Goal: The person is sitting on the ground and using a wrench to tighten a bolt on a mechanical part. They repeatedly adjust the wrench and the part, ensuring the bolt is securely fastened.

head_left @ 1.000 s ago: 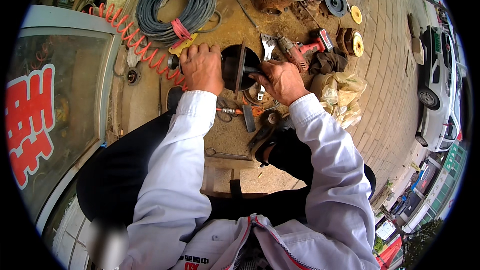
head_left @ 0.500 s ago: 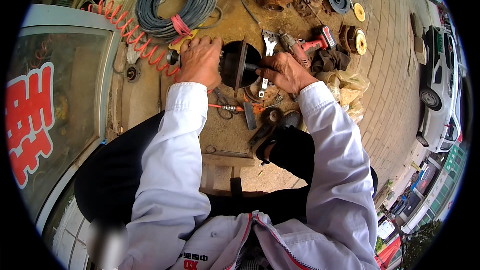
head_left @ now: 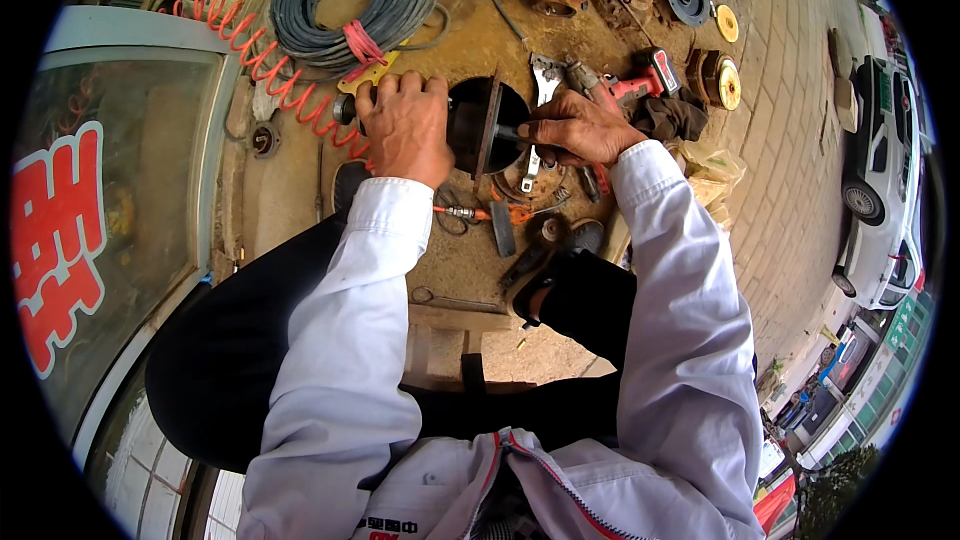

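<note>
Between my hands lies a dark metal shaft with a rusty flange plate (head_left: 488, 127), held sideways with the plate edge-on to me. My left hand (head_left: 408, 128) is closed over its left part, and a rounded metal end pokes out beyond my fingers. Thumb and fingers of my right hand (head_left: 583, 128) pinch the dark rod on the plate's right side. Behind the plate is a round black opening or part, mostly hidden. Under my right hand rests an adjustable wrench (head_left: 546, 80), its handle partly covered. A red cordless impact wrench (head_left: 636, 88) lies just beyond that hand.
Coiled black hose (head_left: 355, 5) and a red spiral air hose (head_left: 290, 90) lie at the far left. A glass door (head_left: 120, 200) stands on the left. Scissors, a dark block (head_left: 502, 228) and an orange-tipped tool (head_left: 465, 212) lie near my feet. White cars (head_left: 885, 180) are parked at right.
My right hand has turned slightly on the rod, its fingers now more visible. The view has shifted a little, and a shoe shows below my left hand. Both hands keep their hold.
</note>
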Demonstrator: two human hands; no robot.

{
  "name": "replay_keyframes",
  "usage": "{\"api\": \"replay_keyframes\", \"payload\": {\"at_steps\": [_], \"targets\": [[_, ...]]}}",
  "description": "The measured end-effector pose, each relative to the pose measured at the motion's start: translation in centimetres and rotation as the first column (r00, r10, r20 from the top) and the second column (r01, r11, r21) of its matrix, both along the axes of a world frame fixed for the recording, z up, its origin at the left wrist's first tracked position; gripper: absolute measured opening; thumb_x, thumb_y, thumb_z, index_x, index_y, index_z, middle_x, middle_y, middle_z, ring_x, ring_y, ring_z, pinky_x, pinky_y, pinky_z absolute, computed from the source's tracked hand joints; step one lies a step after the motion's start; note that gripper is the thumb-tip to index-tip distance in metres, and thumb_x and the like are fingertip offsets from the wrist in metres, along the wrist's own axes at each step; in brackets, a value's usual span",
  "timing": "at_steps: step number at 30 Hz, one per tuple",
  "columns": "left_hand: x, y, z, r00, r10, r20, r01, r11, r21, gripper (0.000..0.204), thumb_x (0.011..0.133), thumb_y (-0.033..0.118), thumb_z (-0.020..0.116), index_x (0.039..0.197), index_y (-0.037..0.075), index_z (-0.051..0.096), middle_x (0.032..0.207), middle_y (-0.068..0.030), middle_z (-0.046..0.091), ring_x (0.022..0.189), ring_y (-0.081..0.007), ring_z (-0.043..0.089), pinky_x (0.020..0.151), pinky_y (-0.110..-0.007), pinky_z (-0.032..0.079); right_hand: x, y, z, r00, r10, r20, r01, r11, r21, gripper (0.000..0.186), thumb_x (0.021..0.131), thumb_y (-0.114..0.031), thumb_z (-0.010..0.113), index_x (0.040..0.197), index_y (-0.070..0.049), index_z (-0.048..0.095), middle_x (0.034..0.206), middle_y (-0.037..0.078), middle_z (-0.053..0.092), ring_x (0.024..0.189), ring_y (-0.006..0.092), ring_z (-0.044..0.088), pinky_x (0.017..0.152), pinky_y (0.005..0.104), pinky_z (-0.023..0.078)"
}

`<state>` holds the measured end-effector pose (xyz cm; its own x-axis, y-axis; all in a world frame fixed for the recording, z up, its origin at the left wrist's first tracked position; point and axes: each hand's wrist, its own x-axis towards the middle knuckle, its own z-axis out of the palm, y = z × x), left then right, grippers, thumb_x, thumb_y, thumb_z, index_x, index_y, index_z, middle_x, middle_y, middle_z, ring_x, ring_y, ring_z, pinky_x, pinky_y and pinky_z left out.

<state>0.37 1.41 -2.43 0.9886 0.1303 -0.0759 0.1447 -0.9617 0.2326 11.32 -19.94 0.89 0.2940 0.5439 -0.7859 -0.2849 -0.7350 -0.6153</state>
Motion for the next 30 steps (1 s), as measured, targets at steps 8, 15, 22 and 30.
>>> {"api": "replay_keyframes", "payload": {"at_steps": [8,15,22,30], "targets": [[0.2,-0.3,0.2,0.997,0.021,-0.078,-0.022,1.000,-0.013,0.065,0.057,0.003,0.085,0.119,0.013,0.066,0.116,-0.0096,0.062,0.120,-0.0340,0.055,0.112,-0.053,0.032,-0.2,-0.5,-1.2,0.994,-0.081,-0.072,0.087,0.992,0.087,0.034,0.098,-0.031,0.070,0.085,0.000,0.073,0.058,0.000,0.055,0.045,0.0081,0.045,0.042,0.0271,0.033],[0.1,-0.4,0.1,1.000,0.026,0.012,-0.026,1.000,0.001,0.053,0.061,0.004,0.084,0.112,0.012,0.070,0.110,-0.0098,0.065,0.115,-0.0314,0.057,0.108,-0.051,0.034,-0.2,-0.3,-1.0,0.995,-0.090,-0.044,0.092,0.995,0.043,0.028,0.090,-0.024,0.068,0.095,0.003,0.076,0.063,0.003,0.059,0.046,0.0099,0.046,0.043,0.0271,0.035],[0.1,-0.4,-0.1,1.000,0.024,0.008,-0.024,1.000,0.019,0.050,0.063,0.004,0.082,0.111,0.012,0.070,0.110,-0.0097,0.065,0.115,-0.0312,0.057,0.109,-0.051,0.034,-0.4,-0.7,-2.1,0.997,-0.072,-0.009,0.073,0.993,0.092,0.028,0.090,-0.024,0.067,0.094,0.002,0.076,0.060,0.002,0.057,0.046,0.0102,0.046,0.043,0.0290,0.034],[0.1,-0.6,0.0,0.999,0.031,-0.013,-0.031,0.999,0.008,0.050,0.065,0.003,0.081,0.113,0.012,0.069,0.112,-0.0099,0.065,0.116,-0.0317,0.057,0.111,-0.052,0.033,-0.3,-0.9,-2.5,0.995,-0.083,-0.052,0.089,0.989,0.120,0.027,0.090,-0.022,0.066,0.095,0.003,0.075,0.060,0.003,0.057,0.043,0.0109,0.044,0.041,0.0295,0.032]]}}
